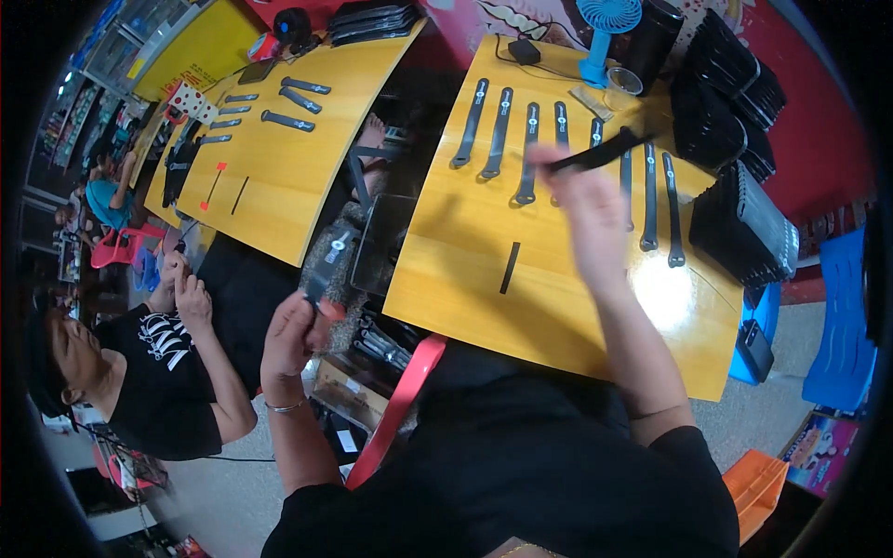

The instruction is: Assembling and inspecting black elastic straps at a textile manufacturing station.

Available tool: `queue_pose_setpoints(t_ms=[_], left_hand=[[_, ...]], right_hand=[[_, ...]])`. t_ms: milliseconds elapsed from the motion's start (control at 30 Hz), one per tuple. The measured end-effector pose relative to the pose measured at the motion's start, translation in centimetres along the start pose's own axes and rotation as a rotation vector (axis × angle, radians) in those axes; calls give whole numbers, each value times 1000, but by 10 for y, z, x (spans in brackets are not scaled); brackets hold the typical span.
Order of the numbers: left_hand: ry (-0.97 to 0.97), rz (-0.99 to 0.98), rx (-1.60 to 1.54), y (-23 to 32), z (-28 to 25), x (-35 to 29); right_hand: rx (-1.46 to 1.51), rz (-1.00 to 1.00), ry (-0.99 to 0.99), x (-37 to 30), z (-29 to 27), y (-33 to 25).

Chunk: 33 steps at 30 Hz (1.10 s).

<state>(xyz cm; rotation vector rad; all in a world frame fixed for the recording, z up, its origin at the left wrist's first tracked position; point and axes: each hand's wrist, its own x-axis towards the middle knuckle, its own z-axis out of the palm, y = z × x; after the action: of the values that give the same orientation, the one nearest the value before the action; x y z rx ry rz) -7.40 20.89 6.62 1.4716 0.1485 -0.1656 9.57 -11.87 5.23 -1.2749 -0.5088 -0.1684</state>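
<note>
My left hand [296,330] is closed on the lower end of a dark strap [327,265] with white print, held upright past the table's left edge. A small red patch shows by its fingertips; I cannot make out what it is. Over the table, my right hand [591,209], blurred by motion, grips a black strap [600,153] that points to the right. Beneath and around that hand, several similar straps [498,135] lie in a row on the yellow table [446,251], printed ends away from me. One short black strip [510,268] lies nearer the front edge.
A blue fan [600,42], a clear cup [623,84] and a black adapter [525,51] stand at the back. Black stacks [744,223] line the right edge. At left, a co-worker [167,363] sits by another yellow table [279,195] holding straps. A red chair frame [400,409] is near my left arm.
</note>
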Motion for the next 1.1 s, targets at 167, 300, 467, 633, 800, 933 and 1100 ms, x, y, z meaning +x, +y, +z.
queue_pose_setpoints(t_ms=[167, 300, 467, 633, 800, 933, 1100], left_hand=[[57, 177, -158, 7, 17, 14], [23, 280, -215, 8, 25, 17], [-71, 144, -287, 6, 55, 27], [-432, -225, -127, -2, 89, 42], [-651, -342, -5, -19, 125, 61], [-655, -269, 161, -29, 145, 78], [-485, -50, 205, -49, 158, 102]], right_hand=[[-657, -312, -402, -31, 45, 68], [-911, -360, -704, -47, 52, 93], [-1065, -380, -813, -42, 44, 78], [518, 718, -256, -36, 20, 8], [3, 776, -232, -69, -43, -32], [-86, 679, 34, -105, -78, -37], [-195, 663, 188, -132, -104, -37]])
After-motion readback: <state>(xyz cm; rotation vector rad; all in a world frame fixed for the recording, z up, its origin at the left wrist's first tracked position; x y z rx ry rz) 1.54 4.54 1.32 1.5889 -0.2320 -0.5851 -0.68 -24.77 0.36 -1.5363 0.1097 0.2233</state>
